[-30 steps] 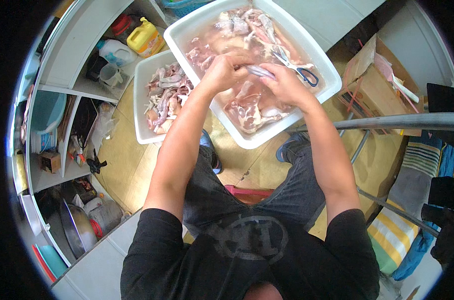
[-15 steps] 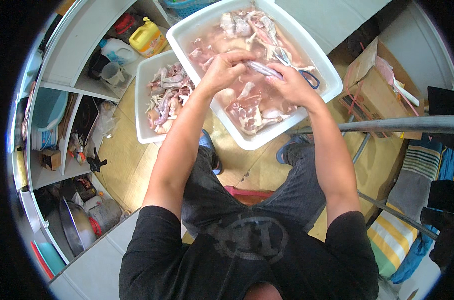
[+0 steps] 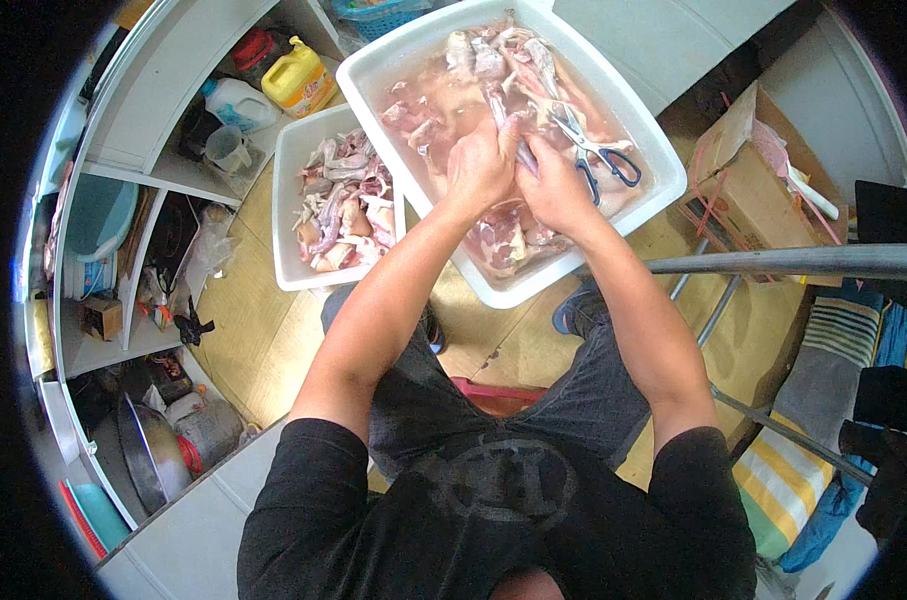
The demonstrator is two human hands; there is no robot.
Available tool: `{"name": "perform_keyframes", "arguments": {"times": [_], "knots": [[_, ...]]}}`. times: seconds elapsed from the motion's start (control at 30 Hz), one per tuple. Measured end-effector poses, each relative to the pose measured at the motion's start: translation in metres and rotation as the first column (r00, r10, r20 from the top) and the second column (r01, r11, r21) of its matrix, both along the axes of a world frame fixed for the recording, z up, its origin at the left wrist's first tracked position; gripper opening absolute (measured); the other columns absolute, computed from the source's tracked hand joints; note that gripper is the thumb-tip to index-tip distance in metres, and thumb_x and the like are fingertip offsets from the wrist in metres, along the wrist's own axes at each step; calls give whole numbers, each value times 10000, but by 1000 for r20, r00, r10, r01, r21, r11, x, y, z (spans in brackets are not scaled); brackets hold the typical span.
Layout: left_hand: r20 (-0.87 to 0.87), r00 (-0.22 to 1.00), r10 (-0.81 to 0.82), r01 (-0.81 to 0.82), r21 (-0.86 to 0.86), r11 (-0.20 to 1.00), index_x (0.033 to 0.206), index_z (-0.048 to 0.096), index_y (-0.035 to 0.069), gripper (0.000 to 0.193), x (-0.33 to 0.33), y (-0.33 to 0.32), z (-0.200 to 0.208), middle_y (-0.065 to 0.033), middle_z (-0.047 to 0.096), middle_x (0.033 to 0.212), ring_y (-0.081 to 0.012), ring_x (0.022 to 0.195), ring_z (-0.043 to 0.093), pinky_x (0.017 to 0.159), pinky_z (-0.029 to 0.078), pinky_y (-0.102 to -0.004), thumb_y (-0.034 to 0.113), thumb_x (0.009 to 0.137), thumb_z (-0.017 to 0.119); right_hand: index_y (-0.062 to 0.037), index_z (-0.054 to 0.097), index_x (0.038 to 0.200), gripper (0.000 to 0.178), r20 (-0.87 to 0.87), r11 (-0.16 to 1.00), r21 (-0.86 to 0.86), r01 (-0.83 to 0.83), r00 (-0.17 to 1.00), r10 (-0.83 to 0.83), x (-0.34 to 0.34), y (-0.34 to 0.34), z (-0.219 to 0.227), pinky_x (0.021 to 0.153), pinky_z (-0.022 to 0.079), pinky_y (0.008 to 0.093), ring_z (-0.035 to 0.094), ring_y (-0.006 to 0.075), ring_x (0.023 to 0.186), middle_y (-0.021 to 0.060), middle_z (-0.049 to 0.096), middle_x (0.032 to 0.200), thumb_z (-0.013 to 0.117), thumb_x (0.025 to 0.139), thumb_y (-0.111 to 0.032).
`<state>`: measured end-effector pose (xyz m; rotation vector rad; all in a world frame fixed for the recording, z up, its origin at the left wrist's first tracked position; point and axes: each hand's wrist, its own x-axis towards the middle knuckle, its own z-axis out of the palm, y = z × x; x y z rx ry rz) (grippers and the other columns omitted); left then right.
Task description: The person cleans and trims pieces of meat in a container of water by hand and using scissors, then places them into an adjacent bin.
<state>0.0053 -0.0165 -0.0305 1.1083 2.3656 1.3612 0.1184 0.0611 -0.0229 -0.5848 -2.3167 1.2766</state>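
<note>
Head view: holding a slender raw poultry piece (image 3: 526, 155), pointed forward-left, in closed grip of left hand (image 3: 482, 166) and right hand (image 3: 556, 186).

Site Type: Kitchen or Food-Preparation Room

I observe raw meat (image 3: 350, 190) in two white tubs (image 3: 669, 182) before me. To my left, an open cabinet (image 3: 179, 75) stores a yellow jug (image 3: 292, 80), a clear jug (image 3: 227, 148) and a metal basin (image 3: 159, 455). Whether household or business, I cannot determine.
</note>
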Motion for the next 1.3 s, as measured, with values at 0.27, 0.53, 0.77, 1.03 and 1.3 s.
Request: {"name": "perform_keyframes", "arguments": {"times": [0.27,0.53,0.77,1.03,1.3], "knots": [[-170,985,-9,39,179,983,854,601,7,329,-15,-3,1,-272,632,776,-480,764,619,683,462,-557,260,1022,474,4,593,1063,155,-73,655,-741,-151,987,145,8,8,19,516,498,270,571,86,626,36,590,790,576,964,-115],[-269,961,-59,22,-137,990,862,594,0,319,-37,-9,-19,-286,640,809,-469,799,629,703,489,-534,256,1014,479,17,553,1153,211,-34,441,-892,-101,987,157,15,13,22,495,495,245,569,101,659,51,582,856,505,1018,-139],[80,984,-156,139,194,971,913,630,-4,318,-40,-10,-19,-166,674,792,-277,702,660,651,518,-403,262,1023,495,37,502,1300,441,-180,356,-906,-228,970,163,23,24,27,623,567,286,642,179,756,113,646,985,371,1070,-315],[693,602,-396,56,459,887,950,648,16,298,-14,-11,20,-36,640,823,-99,720,566,609,455,-272,250,1050,493,32,510,1294,436,-249,254,-913,-320,928,278,15,17,21,700,603,369,697,273,828,195,670,985,328,1077,-299],[94,995,-44,22,224,974,1000,658,1,202,-31,-12,14,-102,683,829,-201,730,653,667,514,-339,181,980,570,-10,510,1166,395,-236,273,-914,-300,940,246,11,17,14,602,536,330,653,244,653,148,647,802,338,1077,-354]]}}
